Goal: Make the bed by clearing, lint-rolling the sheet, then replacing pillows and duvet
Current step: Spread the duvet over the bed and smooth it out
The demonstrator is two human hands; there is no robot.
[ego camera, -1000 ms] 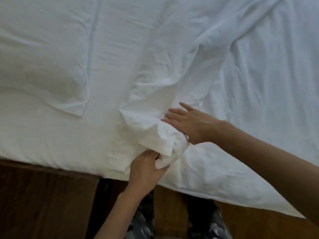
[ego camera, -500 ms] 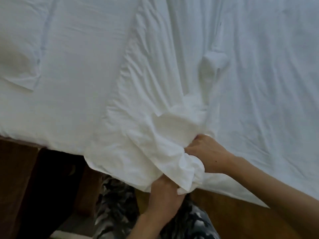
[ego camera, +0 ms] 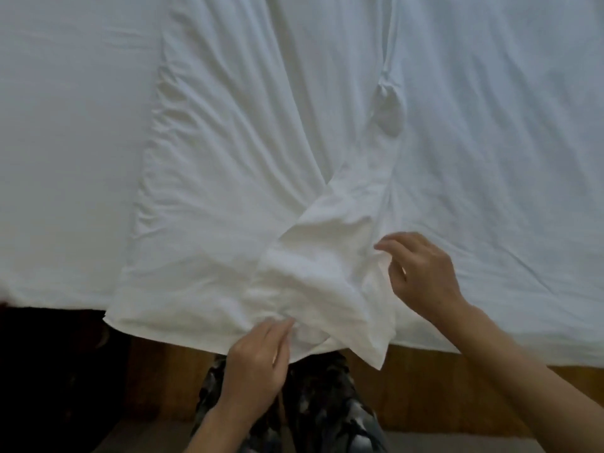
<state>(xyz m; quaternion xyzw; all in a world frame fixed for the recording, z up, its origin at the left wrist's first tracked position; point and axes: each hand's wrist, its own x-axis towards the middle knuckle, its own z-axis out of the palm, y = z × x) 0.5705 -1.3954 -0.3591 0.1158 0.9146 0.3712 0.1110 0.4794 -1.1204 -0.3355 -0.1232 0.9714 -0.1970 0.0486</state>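
The white duvet [ego camera: 327, 273] lies bunched at the bed's [ego camera: 65, 158] near edge, its corner hanging over. The left hand [ego camera: 258, 364] pinches its lower fold; the right hand [ego camera: 421, 273], fingers curled, pinches its right edge.

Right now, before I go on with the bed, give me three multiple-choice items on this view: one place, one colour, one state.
1. Where is the bunched duvet corner?
A. at the bed's near edge, between both hands
B. on the floor
C. far across the bed

2. What colour is the duvet?
A. grey
B. white
C. blue

3. What is the right hand doing?
A. lying flat
B. hanging away from the cloth
C. pinching a fold

Answers: 1 A, it overhangs the edge above the left hand; 2 B, all the cloth is white; 3 C, thumb and fingers close on the fabric.
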